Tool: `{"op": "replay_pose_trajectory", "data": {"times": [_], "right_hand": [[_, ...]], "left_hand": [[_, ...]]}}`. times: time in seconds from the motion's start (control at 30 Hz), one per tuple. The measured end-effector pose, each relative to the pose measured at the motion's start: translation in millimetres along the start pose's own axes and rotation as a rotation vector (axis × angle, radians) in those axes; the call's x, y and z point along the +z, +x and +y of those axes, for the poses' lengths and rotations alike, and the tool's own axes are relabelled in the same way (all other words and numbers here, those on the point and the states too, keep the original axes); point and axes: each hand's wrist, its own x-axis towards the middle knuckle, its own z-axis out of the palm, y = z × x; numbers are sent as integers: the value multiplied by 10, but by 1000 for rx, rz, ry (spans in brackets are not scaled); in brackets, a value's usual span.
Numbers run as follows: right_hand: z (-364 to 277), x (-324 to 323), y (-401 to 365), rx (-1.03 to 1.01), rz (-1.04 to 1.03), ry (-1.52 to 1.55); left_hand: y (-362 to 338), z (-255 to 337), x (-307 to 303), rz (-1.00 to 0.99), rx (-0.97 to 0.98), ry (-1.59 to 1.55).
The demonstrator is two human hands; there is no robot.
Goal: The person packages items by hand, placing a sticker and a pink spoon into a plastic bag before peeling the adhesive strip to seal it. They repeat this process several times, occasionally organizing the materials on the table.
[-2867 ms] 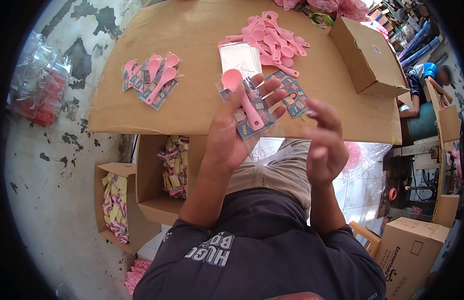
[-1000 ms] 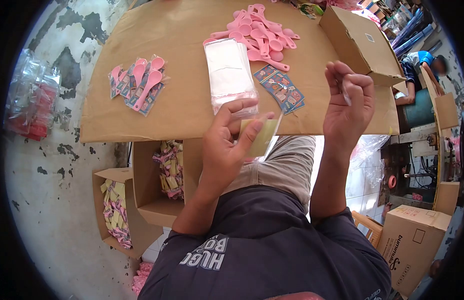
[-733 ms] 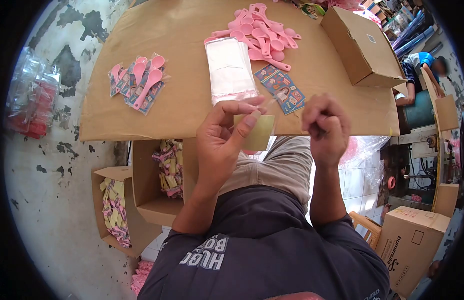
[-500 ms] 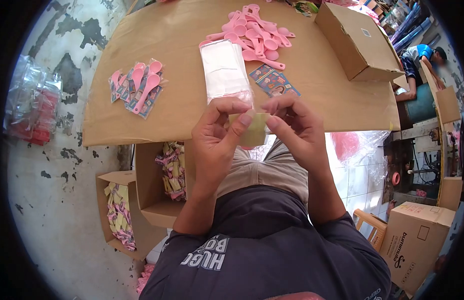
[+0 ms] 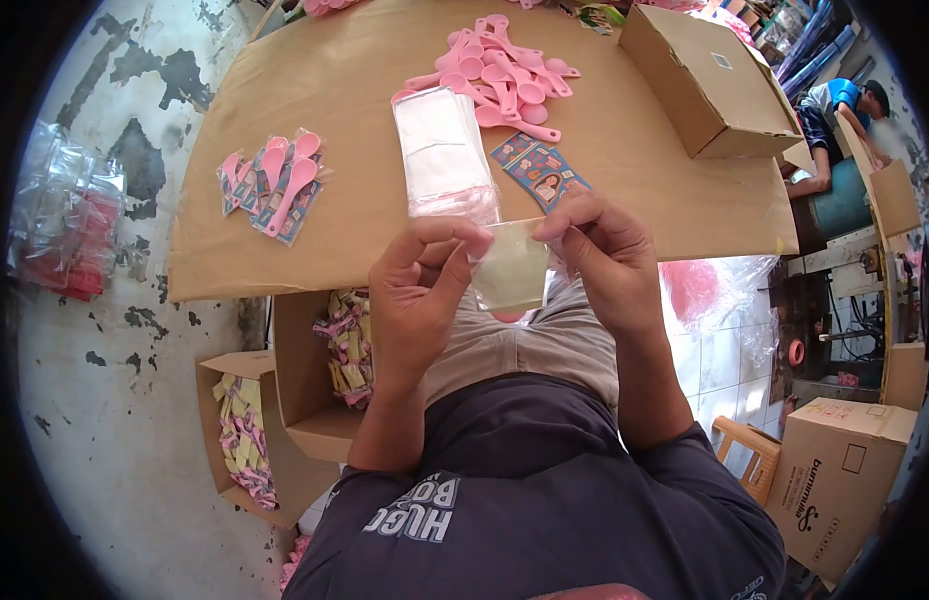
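The left hand (image 5: pixel 420 290) is pinching the left edge of a small clear packet (image 5: pixel 512 272) between thumb and fingers. The right hand (image 5: pixel 597 255) is gripping the packet's upper right corner in the same manner, so both hands are closed on it and sharing the hold. The packet is showing a pale yellowish face, with a pink patch at its lower edge. It is hanging upright just off the near edge of the counter (image 5: pixel 365 60), above the person's lap, and is touching nothing but the two hands. A brown sheet is covering the counter. A stack of clear bags (image 5: pixel 443 150) is lying on it just beyond the hands, its near end close to the left hand's fingertips. A few printed cards (image 5: pixel 540 172) are lying just beside that stack on its right, near the right hand's knuckles. Loose pink spoons (image 5: pixel 500 78) are lying heaped beyond both. A fan of bagged spoons (image 5: pixel 275 180) is lying well apart at the left of the counter, and a closed cardboard box (image 5: pixel 710 80) is standing at its far right. Below the counter, an open carton (image 5: pixel 330 420) of yellow and pink packets is standing beside the left forearm, with a second carton (image 5: pixel 240 435) near it on the floor. Another person (image 5: pixel 845 100) is sitting well apart at the upper right.
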Motion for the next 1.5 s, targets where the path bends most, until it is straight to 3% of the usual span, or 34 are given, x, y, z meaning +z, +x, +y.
{"op": "replay_pose_trajectory", "data": {"times": [0.2, 0.27, 0.4, 0.47, 0.57, 0.63, 0.7, 0.77, 0.8, 0.87, 0.93, 1.07, 1.23, 1.3, 1.5], "right_hand": [[-42, -19, 57, -65, -104, -99], [-29, -12, 84, -114, -128, -208], [-28, 143, 79, -27, -70, -301], [-14, 180, 70, -9, -46, -219], [16, 225, 89, -29, -47, -164], [-13, 335, 91, -144, 32, -66], [-50, 335, 80, -127, 39, -79], [-78, 234, 85, -58, -65, -674], [-37, 223, 115, -143, -37, -792], [-5, 167, 114, -120, 7, -787], [9, 127, 113, -89, 51, -773], [7, 71, 152, -139, 84, -770], [-76, 245, 186, -168, 33, -756], [-64, 347, 225, -330, -1, -811], [-91, 591, 364, -516, -36, -905]], "left_hand": [[-19, -17, -153, -74, -10, -11], [-1, 24, -168, -100, -25, -162], [-44, 79, -81, -34, -94, -65], [6, 148, -6, -25, -120, -208], [-15, 150, -72, -126, -175, -105], [-10, 32, -243, -228, -130, -17], [15, 45, -383, -313, 55, 444], [138, 211, -412, -222, 152, 407], [213, 287, -448, -128, 248, 370], [374, 392, -704, -62, 368, 397], [484, 452, -964, 94, 304, 432], [579, 279, -1432, 135, 251, 493], [346, 312, -1146, 55, 251, 489], [279, 339, -1031, -5, 270, 471], [224, 365, -839, -120, 273, 423]]}}
